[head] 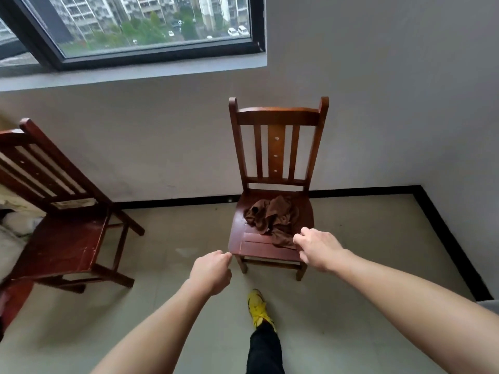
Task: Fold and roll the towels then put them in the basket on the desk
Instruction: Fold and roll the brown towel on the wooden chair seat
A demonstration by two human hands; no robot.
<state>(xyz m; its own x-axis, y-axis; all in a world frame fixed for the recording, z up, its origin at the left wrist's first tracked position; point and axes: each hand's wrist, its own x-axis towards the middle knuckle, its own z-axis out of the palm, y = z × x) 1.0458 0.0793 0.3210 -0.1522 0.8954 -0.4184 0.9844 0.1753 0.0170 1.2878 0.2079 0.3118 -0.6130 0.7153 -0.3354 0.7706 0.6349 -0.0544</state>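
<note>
Standing before a chair (259,247) set against the wall (391,103), the person is stretching both bare arms out toward its seat. A brown towel (275,217) is lying crumpled on that seat, bunched toward the back and trailing one corner down to the front right edge.

The right hand (314,248) is hovering over the seat's front right corner, knuckles up and fingers bent downward, just beside the towel's trailing corner. From this angle the fingertips are hidden behind the hand, so I cannot tell whether they are pinching the cloth or only near it.

The left hand (212,271) is hanging in the air just off the seat's front left corner, apart from the towel. Its fingers are curling loosely inward and it is holding nothing.

A yellow shoe (258,306) (with a dark trouser leg above it) is resting on the pale floor between the arms, near the chair's front legs.

A second chair (62,238) is sitting well off to the left, turned at an angle. A dark-framed window (151,54) is showing buildings and trees outside.
</note>
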